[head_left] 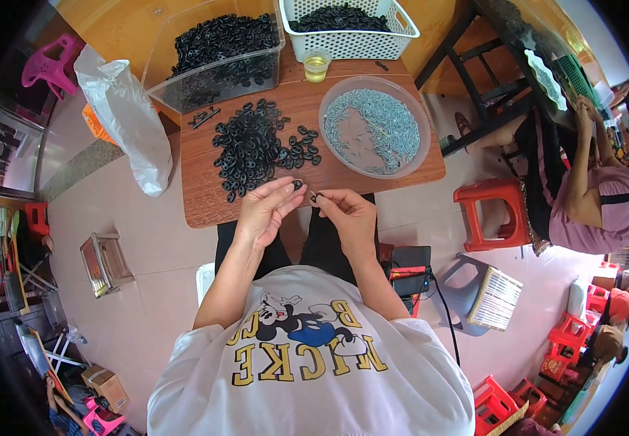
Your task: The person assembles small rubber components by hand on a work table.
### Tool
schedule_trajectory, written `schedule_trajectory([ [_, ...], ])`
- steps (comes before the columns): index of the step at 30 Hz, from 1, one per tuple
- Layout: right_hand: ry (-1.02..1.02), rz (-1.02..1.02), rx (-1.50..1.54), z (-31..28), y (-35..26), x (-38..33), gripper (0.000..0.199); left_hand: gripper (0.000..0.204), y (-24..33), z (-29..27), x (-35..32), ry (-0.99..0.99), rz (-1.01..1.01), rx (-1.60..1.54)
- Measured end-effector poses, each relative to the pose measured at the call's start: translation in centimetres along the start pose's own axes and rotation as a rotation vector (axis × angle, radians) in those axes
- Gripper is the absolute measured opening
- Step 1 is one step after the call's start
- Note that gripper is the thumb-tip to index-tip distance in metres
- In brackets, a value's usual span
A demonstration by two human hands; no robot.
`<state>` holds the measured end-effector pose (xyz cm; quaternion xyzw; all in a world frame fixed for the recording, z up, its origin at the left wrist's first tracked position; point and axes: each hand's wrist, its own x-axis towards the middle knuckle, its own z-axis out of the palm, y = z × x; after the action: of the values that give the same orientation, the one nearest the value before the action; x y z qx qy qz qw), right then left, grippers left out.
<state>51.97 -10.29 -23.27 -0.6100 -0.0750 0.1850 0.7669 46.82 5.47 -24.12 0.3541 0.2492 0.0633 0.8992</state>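
Observation:
My left hand (265, 211) pinches a small black ring-shaped part (297, 184) between thumb and fingertips, just over the near edge of the wooden table (198, 203). My right hand (347, 214) holds a tiny dark piece (314, 196) close to it, the two hands almost touching. A loose pile of the same black parts (253, 145) lies on the table just beyond my left hand. A round clear bowl of small silver screws (374, 127) sits beyond my right hand.
A clear bin (216, 54) and a white basket (351, 25) of black parts stand at the back, with a small cup of yellow liquid (316, 65) between them. A white plastic bag (129, 116) hangs at the left. Another person (598, 189) sits at the right near red stools (493, 211).

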Motion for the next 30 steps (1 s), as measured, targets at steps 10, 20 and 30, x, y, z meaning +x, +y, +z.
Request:
schedule_trajectory([
  [10,-0.024,0.003,-0.201,1.3,-0.6,-0.6,0.011,0.028,-0.7,1.1,-2.4,0.074,-0.049,-0.168],
  [20,-0.008,0.005,-0.223,1.2,-0.3,-1.1,0.011,0.021,-1.4,0.8,-2.9,0.038,0.007,-0.146],
  [30,0.005,-0.016,-0.139,1.5,0.4,-1.5,0.017,0.019,-2.2,0.9,-3.5,0.068,0.162,0.039],
])
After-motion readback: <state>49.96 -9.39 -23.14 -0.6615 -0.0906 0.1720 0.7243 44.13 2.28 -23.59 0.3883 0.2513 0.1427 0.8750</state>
